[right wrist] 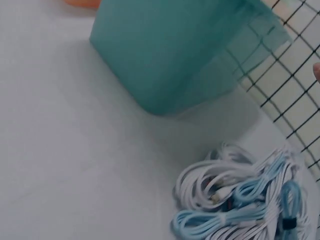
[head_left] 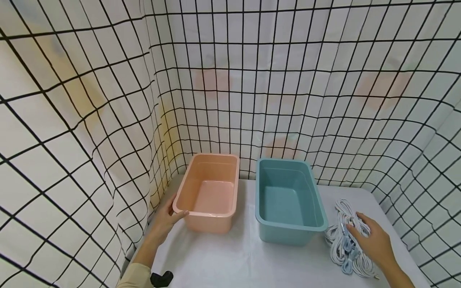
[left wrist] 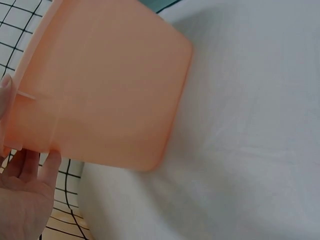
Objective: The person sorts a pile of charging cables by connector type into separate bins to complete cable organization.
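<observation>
At the near left corner of an orange plastic bin (head_left: 214, 222), my left hand (head_left: 166, 222) grips the rim, thumb in front and fingers round the side. The left wrist view shows those fingers (left wrist: 49, 170) against the outer wall of the bin (left wrist: 110, 90). My right hand (head_left: 374, 240) is over a pile of coiled cables (head_left: 338, 244), white and light blue, with thumb and fingers spread apart. In the right wrist view the cables (right wrist: 220, 182) lie bundled on the table, and only a fingertip (right wrist: 317, 72) shows at the right edge.
A teal plastic bin (head_left: 288, 236) stands between the orange bin and the cables. Black wire mesh (head_left: 257, 92) walls the white-covered table (head_left: 230, 264) at the back and both sides. A small black object (head_left: 161, 279) lies by the left sleeve.
</observation>
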`<state>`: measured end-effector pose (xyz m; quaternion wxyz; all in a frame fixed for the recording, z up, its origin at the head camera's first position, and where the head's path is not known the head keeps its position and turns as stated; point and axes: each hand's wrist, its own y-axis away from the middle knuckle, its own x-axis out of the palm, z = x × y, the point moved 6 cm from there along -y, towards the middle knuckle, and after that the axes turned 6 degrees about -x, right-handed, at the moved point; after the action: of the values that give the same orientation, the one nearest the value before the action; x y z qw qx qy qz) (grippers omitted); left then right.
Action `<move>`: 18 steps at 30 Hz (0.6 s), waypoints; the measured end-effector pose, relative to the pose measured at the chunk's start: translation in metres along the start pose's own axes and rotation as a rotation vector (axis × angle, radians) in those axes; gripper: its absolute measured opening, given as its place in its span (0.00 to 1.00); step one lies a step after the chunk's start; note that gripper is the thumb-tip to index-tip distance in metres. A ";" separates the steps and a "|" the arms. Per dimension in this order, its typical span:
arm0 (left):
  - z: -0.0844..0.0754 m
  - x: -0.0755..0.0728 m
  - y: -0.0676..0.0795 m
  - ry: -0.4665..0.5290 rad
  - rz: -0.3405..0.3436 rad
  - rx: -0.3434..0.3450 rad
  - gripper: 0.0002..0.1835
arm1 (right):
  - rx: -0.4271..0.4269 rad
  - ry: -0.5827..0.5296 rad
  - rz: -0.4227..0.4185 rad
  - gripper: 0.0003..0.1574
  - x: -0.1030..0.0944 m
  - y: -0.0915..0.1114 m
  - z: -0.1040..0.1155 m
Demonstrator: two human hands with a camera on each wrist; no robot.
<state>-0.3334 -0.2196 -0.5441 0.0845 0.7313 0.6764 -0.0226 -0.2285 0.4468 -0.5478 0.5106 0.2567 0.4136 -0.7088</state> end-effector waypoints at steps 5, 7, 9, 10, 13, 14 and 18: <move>-0.001 0.000 0.001 -0.011 -0.007 0.015 0.52 | 0.057 0.013 0.036 0.48 0.014 0.007 -0.020; 0.000 0.000 0.001 -0.014 -0.010 0.014 0.52 | 0.077 0.015 0.046 0.48 0.020 0.009 -0.025; 0.000 -0.001 0.002 -0.020 -0.013 0.014 0.52 | 0.088 0.013 0.053 0.47 0.026 0.011 -0.030; 0.001 -0.001 0.002 -0.025 -0.015 0.012 0.52 | 0.093 0.017 0.053 0.48 0.030 0.013 -0.033; 0.002 -0.001 0.002 -0.042 -0.022 0.008 0.52 | 0.103 0.019 0.045 0.48 0.040 0.018 -0.042; 0.002 -0.001 0.002 -0.046 -0.023 0.006 0.52 | 0.103 0.035 0.041 0.48 0.044 0.020 -0.045; 0.002 -0.001 0.001 -0.051 -0.028 0.005 0.53 | 0.091 0.114 0.037 0.47 0.062 0.027 -0.059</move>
<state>-0.3325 -0.2208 -0.5456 0.0998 0.7211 0.6842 -0.0440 -0.2278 0.4616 -0.6362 0.4870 0.3272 0.4043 -0.7016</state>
